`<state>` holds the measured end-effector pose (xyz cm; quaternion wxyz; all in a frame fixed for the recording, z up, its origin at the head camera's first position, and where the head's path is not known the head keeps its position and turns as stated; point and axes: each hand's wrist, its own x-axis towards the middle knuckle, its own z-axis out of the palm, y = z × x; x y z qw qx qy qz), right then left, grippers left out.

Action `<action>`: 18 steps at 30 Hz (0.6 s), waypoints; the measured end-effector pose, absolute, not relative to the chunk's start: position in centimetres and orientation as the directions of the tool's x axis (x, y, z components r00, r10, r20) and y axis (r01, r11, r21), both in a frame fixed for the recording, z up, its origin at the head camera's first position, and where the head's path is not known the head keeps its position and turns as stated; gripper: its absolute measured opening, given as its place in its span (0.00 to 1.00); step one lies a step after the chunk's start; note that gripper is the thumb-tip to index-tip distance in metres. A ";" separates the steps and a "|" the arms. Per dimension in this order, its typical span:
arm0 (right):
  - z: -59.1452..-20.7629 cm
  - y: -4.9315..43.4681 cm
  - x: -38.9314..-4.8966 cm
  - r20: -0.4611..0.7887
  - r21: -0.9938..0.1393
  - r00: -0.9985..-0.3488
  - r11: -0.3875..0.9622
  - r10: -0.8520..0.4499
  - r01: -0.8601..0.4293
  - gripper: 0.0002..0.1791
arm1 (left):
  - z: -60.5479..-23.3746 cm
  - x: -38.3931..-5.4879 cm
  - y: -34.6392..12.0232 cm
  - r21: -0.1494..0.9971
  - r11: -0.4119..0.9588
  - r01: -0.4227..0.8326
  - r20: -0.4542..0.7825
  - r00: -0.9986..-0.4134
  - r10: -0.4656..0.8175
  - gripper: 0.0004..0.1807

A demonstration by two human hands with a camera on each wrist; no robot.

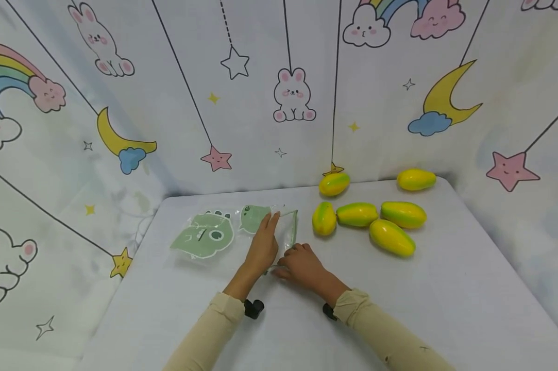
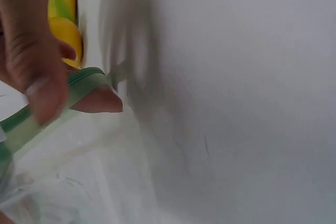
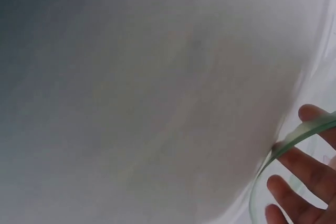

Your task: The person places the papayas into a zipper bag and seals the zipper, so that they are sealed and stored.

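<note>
On the white table, my left hand lies over a clear zip bag with a pale green animal print, its fingers straight and reaching toward the far edge. My right hand grips the near part of the bag's green-edged mouth. In the left wrist view, the right thumb presses on the green zip strip, with a fingertip behind it. Several fingers show around the curved green rim in the right wrist view.
Left of the hands lies a clear bag with a green dinosaur face. Several yellow-green, mango-like fruits lie to the right, one fruit near the back right corner. A patterned cloth wall stands behind the table.
</note>
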<state>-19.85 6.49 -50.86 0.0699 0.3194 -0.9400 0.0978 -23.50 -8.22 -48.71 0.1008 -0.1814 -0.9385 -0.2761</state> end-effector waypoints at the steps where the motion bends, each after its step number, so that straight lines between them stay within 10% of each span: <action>1: -50.9 6.3 -19.9 0.211 -0.133 -0.782 0.775 -0.587 -0.617 0.19 | -48.8 -23.5 -8.1 0.485 0.778 0.400 0.307 -0.911 0.276 0.31; 18: -50.5 5.5 -19.7 0.278 -0.178 -0.775 0.762 -0.568 -0.623 0.22 | -48.3 -23.1 -7.4 0.548 0.724 0.419 0.364 -0.899 0.244 0.29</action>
